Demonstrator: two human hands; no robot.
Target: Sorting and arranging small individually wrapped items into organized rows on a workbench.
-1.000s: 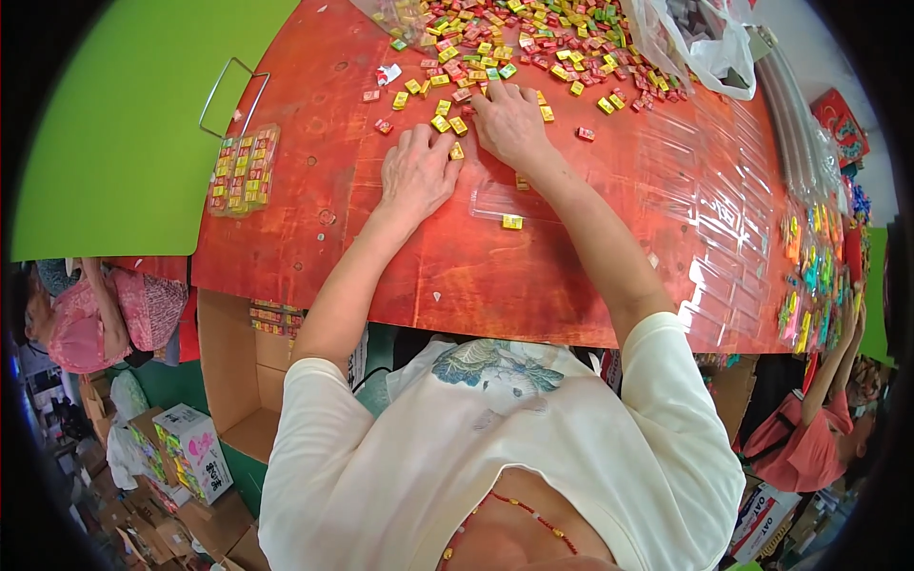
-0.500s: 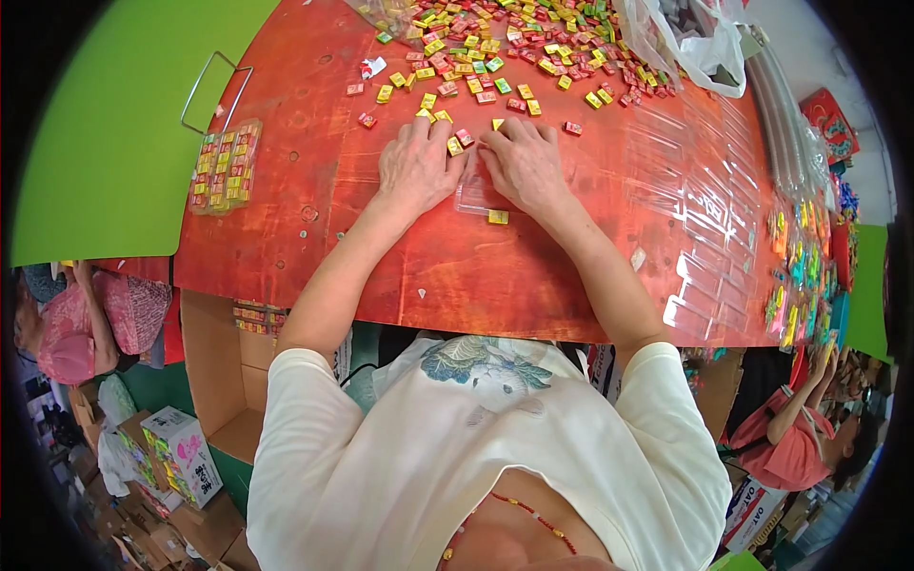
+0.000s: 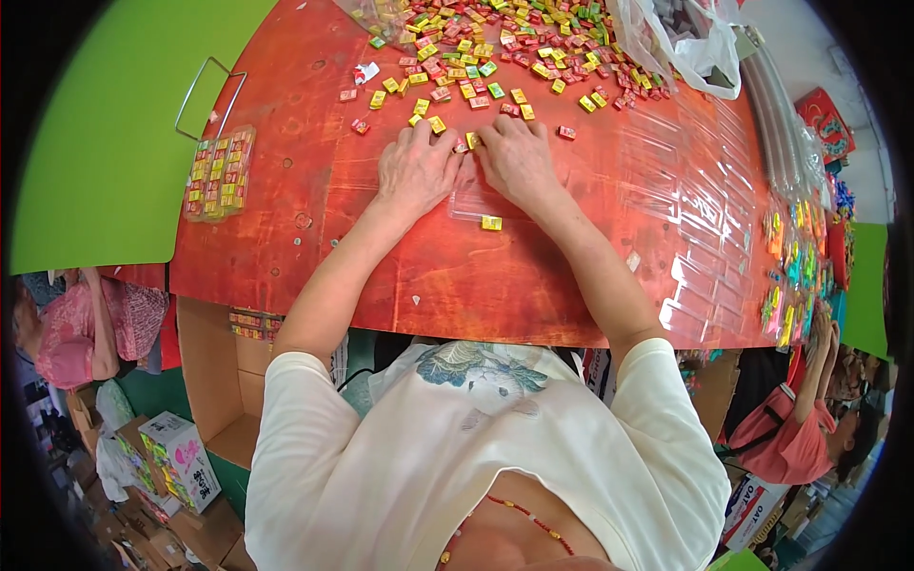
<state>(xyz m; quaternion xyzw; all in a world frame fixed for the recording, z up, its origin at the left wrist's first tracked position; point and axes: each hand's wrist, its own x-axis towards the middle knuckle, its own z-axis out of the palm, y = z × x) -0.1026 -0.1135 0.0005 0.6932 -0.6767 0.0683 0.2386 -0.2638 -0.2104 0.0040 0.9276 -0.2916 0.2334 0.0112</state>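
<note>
My left hand (image 3: 417,169) and my right hand (image 3: 519,164) are close together over the red table, fingers curled and pointing away from me. The left fingertips close on a small red box (image 3: 461,146), mostly covered. A small yellow box (image 3: 472,140) is pinched at the right thumb and forefinger, next to the red one. Below the fingertips lies a clear plastic tray (image 3: 466,202), partly under my right hand. One yellow box (image 3: 491,223) sits at its near edge. Loose yellow boxes (image 3: 437,125) lie just beyond my left fingers.
A heap of small red, yellow and green boxes (image 3: 533,43) covers the far table. Filled trays (image 3: 219,176) lie at left beside a metal wire handle (image 3: 211,100). Empty clear trays (image 3: 709,209) and a white plastic bag (image 3: 709,57) are at right. Other people sit at both sides.
The yellow box that was beside my left thumb and forefinger is gone from there. A yellow box now shows at my right fingertips, with a red one at the left. Both hands stay over the tray.
</note>
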